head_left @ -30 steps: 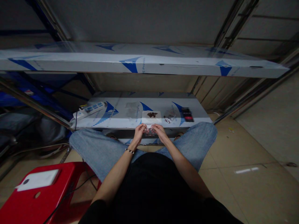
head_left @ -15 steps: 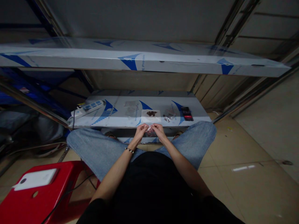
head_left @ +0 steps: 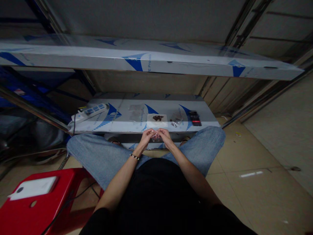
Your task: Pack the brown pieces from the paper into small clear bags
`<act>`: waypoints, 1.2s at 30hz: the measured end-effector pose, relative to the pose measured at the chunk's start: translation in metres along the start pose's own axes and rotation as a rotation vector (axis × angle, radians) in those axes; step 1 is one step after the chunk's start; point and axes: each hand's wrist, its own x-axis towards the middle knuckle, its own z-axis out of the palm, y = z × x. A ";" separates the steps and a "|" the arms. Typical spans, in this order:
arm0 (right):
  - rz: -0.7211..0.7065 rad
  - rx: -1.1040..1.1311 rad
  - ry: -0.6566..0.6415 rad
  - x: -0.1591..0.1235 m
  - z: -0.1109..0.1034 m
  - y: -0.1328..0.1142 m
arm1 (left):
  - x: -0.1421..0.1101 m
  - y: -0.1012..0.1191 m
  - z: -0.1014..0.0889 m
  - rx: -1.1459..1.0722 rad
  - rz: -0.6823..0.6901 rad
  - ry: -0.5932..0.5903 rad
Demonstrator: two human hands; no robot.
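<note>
The hands have closed in since the earlier frames: the fingertips of both hands now meet, where they stood apart a second ago. Pressed together at the tips, pinching the top of a small clear plastic bag. Exact finger split is hard to see. Left hand and right hand sit either side of it, and the bag hangs just below the fingertips, between the palms, with reddish contents too small to tell. It is at the front edge of the stainless steel tabletop, which has blue-printed film on it.

Just past the fingers, near that edge: white paper square with dark brown bits on it. To its right, a clear packet of silvery pieces, then a blurred dark object. Clear flat bags lie left of the paper, and a power strip lies at the left edge. Beaded bracelet on the left wrist. Denim-clad knees flank the hands. Red stool at lower left.
</note>
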 end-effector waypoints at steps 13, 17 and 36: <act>0.047 -0.015 0.185 0.005 -0.002 0.016 | 0.009 -0.023 -0.007 -0.032 0.012 0.214; -0.019 -0.089 0.195 0.006 -0.004 0.017 | 0.010 -0.025 -0.009 0.049 0.048 0.239; 0.175 0.008 -0.273 -0.002 -0.003 0.011 | 0.007 -0.012 -0.023 0.169 0.111 0.255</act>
